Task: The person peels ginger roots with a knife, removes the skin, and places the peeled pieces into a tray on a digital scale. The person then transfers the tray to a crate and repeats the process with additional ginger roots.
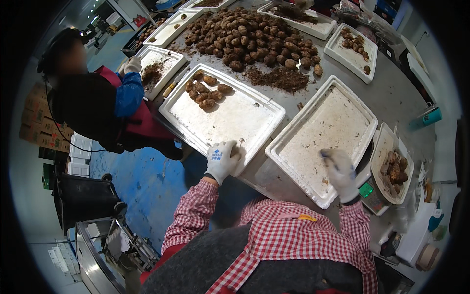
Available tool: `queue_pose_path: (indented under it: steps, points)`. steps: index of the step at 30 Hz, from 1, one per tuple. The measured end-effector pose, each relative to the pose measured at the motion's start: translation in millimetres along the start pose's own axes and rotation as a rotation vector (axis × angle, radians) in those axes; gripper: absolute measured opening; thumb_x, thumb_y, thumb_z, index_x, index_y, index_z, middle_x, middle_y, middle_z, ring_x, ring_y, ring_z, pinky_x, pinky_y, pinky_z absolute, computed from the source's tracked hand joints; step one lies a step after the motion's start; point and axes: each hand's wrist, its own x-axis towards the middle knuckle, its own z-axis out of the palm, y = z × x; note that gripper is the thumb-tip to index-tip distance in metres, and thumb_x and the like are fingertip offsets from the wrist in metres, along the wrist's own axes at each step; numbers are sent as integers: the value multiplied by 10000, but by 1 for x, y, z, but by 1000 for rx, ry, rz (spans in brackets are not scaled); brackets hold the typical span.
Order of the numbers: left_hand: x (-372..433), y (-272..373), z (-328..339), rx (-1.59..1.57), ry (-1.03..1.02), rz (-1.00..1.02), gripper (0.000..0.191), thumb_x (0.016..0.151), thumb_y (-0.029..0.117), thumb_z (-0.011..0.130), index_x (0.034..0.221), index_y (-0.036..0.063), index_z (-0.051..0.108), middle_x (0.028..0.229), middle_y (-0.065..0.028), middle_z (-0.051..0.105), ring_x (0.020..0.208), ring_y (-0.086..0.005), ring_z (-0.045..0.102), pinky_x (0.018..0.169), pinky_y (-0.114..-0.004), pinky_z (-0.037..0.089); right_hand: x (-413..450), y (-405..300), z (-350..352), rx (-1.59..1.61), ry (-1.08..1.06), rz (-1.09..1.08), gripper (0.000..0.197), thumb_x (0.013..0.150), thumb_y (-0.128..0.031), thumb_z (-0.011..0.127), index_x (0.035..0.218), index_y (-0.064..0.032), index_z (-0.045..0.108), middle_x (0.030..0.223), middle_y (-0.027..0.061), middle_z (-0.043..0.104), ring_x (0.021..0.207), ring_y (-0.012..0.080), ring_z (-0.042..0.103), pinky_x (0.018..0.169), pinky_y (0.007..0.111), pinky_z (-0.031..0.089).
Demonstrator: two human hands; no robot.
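My left hand (223,160), in a white work glove, rests at the near edge of a white foam tray (253,137); whether its fingers grip the rim cannot be told. Several brown taro corms (208,104) lie grouped at that tray's far left. My right hand (338,172), gloved too and blurred, is over the near right part of a second foam tray (312,114), which holds only root scraps and dirt. What its fingers do is unclear. To its right, more corms (396,169) lie in a white tray on a digital scale (374,194).
A large heap of taro corms (249,36) and loose root fibres (277,79) cover the steel table's middle. A co-worker (95,103) stands at the left by another tray (167,60). A turquoise bottle (431,116) is at the right. A knife-like tool (169,89) lies between trays.
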Motion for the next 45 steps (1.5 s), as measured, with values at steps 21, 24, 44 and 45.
queue_pose_path:
  steps: [21, 24, 44, 45]
  points:
    - [166, 9, -18, -26, 122, -203, 532, 855, 17, 590, 1374, 63, 485, 1276, -228, 557, 1182, -299, 545, 989, -407, 469, 11, -20, 47, 1198, -92, 982, 452, 1020, -387, 409, 1110, -6, 637, 799, 43, 612, 641, 109, 522, 584, 243, 448]
    - [218, -37, -2, 364, 139, -6, 540, 836, 84, 587, 1366, 85, 486, 1298, -253, 539, 1217, -380, 522, 990, -490, 441, -1, 6, 57, 1397, -42, 1162, 444, 1009, -386, 427, 1151, -18, 633, 860, 63, 647, 664, 118, 545, 594, 249, 462]
    - [69, 118, 8, -1721, -661, -13, 887, 784, 382, 702, 1476, -26, 325, 1274, -157, 541, 1173, -275, 550, 1038, -373, 439, -5, 8, 48, 1509, 154, 908, 312, 976, -200, 443, 1138, 28, 582, 1102, 176, 652, 960, 268, 653, 836, 404, 559]
    - [63, 122, 13, -1722, -679, -6, 846, 807, 358, 697, 1468, -28, 337, 1277, -158, 543, 1192, -254, 537, 1038, -360, 436, -6, 4, 46, 1411, 149, 852, 325, 990, -201, 418, 1149, 33, 579, 1089, 170, 646, 963, 265, 651, 840, 398, 562]
